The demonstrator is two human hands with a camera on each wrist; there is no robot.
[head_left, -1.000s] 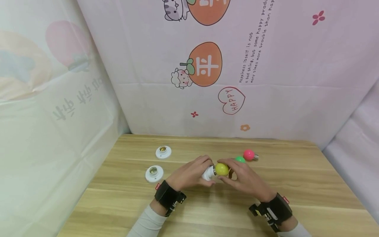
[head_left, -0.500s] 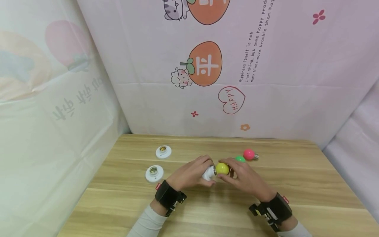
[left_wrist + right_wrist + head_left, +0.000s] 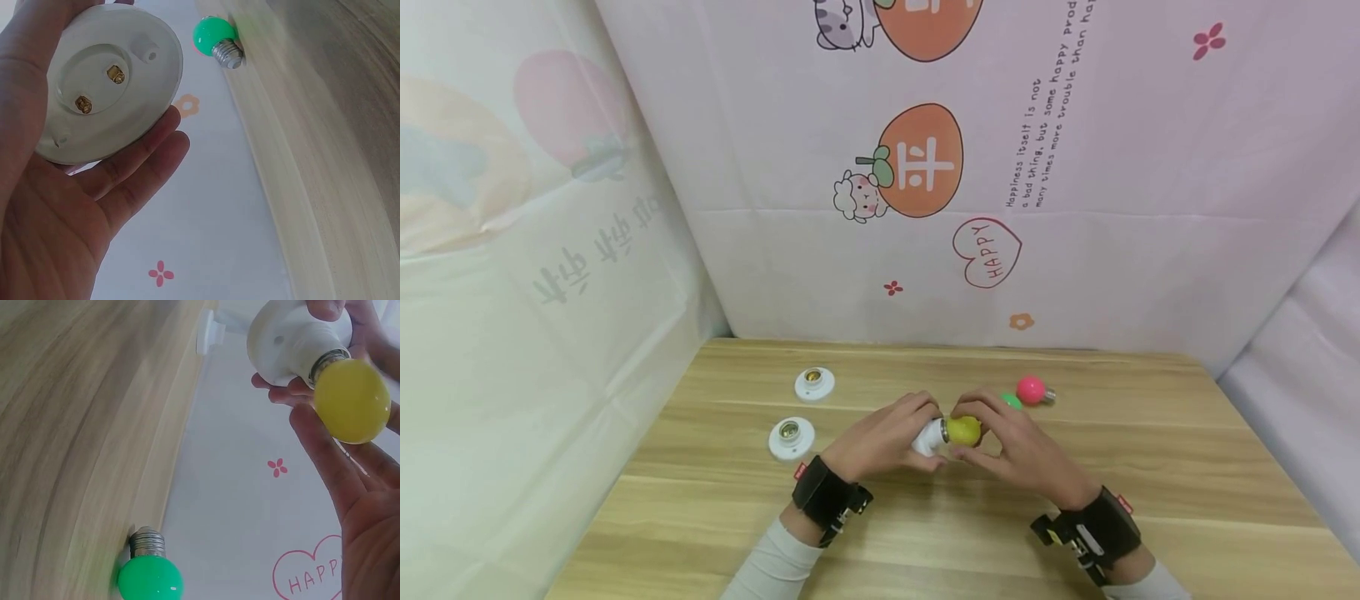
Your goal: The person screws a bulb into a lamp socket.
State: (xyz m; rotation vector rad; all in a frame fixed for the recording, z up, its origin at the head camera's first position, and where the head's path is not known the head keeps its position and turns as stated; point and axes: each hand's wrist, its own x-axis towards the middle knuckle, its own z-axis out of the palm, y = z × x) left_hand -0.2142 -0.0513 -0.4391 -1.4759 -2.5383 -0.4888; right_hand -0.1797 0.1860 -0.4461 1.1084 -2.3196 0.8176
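Observation:
My left hand (image 3: 887,437) grips a white round lamp holder (image 3: 119,37) by its rim; its underside with two brass screws faces the left wrist camera. Fingers of my right hand (image 3: 1015,442) pinch a yellow light bulb (image 3: 352,401) by its globe. In the right wrist view the bulb's metal screw base sits partly inside the socket of the lamp holder, with some thread showing. Both things are held above the table, the bulb pointing right in the head view.
A green bulb (image 3: 150,578) and a pink bulb (image 3: 1031,390) lie on the wooden table (image 3: 925,542) behind my right hand. Two more white lamp holders, a rear one (image 3: 814,384) and a nearer one (image 3: 791,438), stand at the left. A printed cloth (image 3: 820,275) hangs behind.
My right fingers have shifted round the yellow bulb, the index finger now lying further over its top. The left hand and the lamp holder have stayed in place.

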